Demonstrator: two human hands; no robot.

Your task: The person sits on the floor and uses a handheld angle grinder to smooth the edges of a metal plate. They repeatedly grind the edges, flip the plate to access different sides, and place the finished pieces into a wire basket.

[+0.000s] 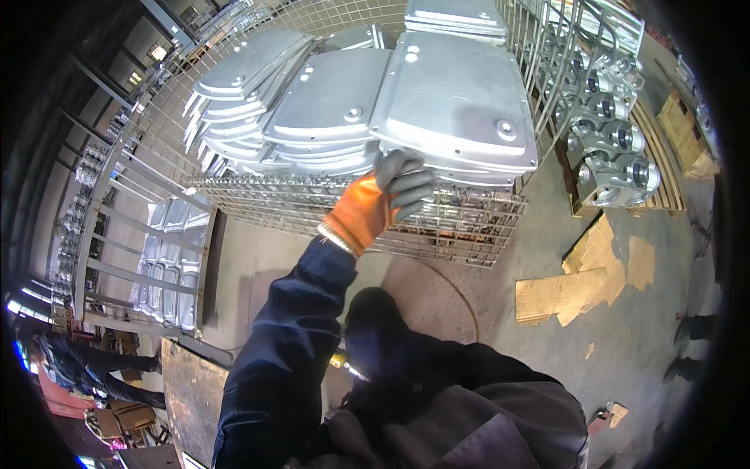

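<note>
My left hand (394, 190), in an orange work glove with grey fingers, reaches forward from a dark blue sleeve. Its fingers are curled, at the near edge of a stack of silver metal covers (449, 82). Whatever the fingers close on, if anything, is hidden. The top cover has rounded corners, a raised middle and a small round boss, with a darker patch beside it. More covers (332, 90) lie stacked and overlapping to its left. They all rest in a wire mesh basket (461, 227). My right hand is out of sight.
Right of the basket, metal castings (613, 148) stand on a wooden pallet (660, 164). Torn cardboard (562, 293) lies on the floor. At left, a rack (144, 273) holds more silver parts. Another person (98, 363) stands at far left. A yellow-and-silver object (344, 362) shows beside my body.
</note>
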